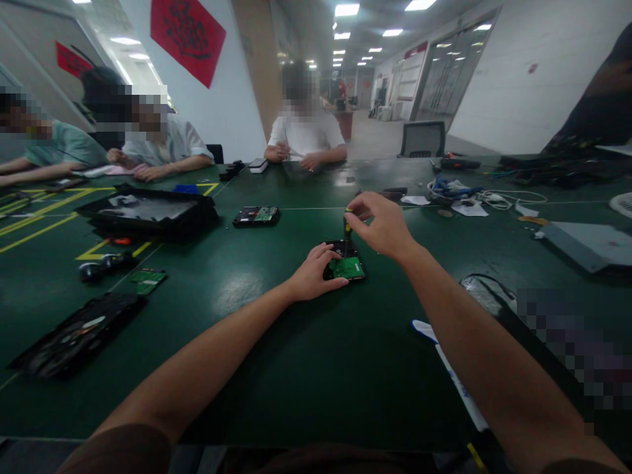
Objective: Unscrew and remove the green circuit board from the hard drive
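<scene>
A hard drive [349,268] with a green circuit board facing up lies on the dark green table in front of me. My left hand [318,271] grips its left side, thumb along the near edge and fingers over the far part. Above the drive, my right hand [379,220] pinches the top of a small yellow-and-black screwdriver [348,227]. The screwdriver stands upright, its shaft pointing down at the drive's far half. Whether its tip sits in a screw is too small to tell.
Another hard drive [256,216] lies farther back. On the left are a black tray [148,207], a loose circuit board [148,281] and a black casing [79,336]. Cables [454,189] and a grey metal box [587,247] sit at right. Several people sit across the table [276,368].
</scene>
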Demonstrator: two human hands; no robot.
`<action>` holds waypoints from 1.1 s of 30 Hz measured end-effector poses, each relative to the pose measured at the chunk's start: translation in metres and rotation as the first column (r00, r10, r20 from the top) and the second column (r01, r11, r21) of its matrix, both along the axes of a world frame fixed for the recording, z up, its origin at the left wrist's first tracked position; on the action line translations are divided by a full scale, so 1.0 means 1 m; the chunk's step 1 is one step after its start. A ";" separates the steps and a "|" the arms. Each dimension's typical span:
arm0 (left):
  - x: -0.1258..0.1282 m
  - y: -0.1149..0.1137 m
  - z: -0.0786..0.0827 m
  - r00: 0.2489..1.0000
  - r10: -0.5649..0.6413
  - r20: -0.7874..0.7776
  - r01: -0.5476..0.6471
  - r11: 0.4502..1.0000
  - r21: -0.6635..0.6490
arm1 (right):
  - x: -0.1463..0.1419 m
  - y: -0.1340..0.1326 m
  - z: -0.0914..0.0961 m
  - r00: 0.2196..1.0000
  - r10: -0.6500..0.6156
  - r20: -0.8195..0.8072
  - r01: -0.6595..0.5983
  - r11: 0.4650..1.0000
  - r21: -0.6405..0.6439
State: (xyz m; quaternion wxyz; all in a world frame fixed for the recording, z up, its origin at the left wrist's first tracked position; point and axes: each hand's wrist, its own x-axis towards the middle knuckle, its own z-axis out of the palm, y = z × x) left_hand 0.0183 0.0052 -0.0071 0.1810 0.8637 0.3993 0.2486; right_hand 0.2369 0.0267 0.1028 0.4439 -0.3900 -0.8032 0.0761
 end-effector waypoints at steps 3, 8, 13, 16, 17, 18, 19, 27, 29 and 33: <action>0.000 0.000 0.000 1.000 -0.001 -0.002 0.001 1.000 -0.001 | 0.000 0.001 0.000 1.000 0.004 0.005 -0.004 1.000 0.023; -0.001 0.000 0.000 1.000 0.004 -0.004 -0.004 1.000 -0.005 | 0.000 0.000 -0.001 0.999 -0.016 -0.038 0.016 1.000 -0.011; 0.000 -0.001 0.002 1.000 0.004 -0.004 -0.004 1.000 -0.006 | 0.000 0.000 0.000 1.000 0.008 -0.001 -0.008 1.000 0.014; 0.000 -0.001 0.002 1.000 0.004 -0.002 -0.004 1.000 -0.016 | 0.000 0.001 0.000 1.000 0.000 0.015 -0.001 1.000 0.021; 0.000 -0.001 0.002 1.000 0.004 0.000 -0.004 1.000 -0.016 | 0.000 0.001 -0.001 1.000 -0.003 0.010 0.003 1.000 0.017; 0.000 -0.001 0.002 1.000 0.004 0.002 -0.004 1.000 -0.015 | 0.000 0.001 -0.001 1.000 -0.007 0.001 0.007 1.000 0.012; 0.000 -0.001 0.002 1.000 0.003 0.004 -0.003 1.000 -0.012 | 0.000 0.002 -0.002 1.000 -0.011 -0.009 0.011 1.000 0.004; 0.000 0.001 -0.002 1.000 0.003 0.005 -0.003 1.000 0.000 | 0.000 0.001 -0.001 1.000 -0.008 -0.006 0.008 1.000 -0.010; 0.000 0.001 -0.001 1.000 0.005 0.004 -0.005 1.000 0.004 | 0.000 0.002 -0.002 1.000 0.000 0.002 0.000 1.000 0.006; 0.000 0.000 0.000 1.000 0.003 0.004 -0.003 1.000 -0.006 | 0.000 0.003 -0.003 0.999 -0.030 -0.024 0.030 1.000 -0.001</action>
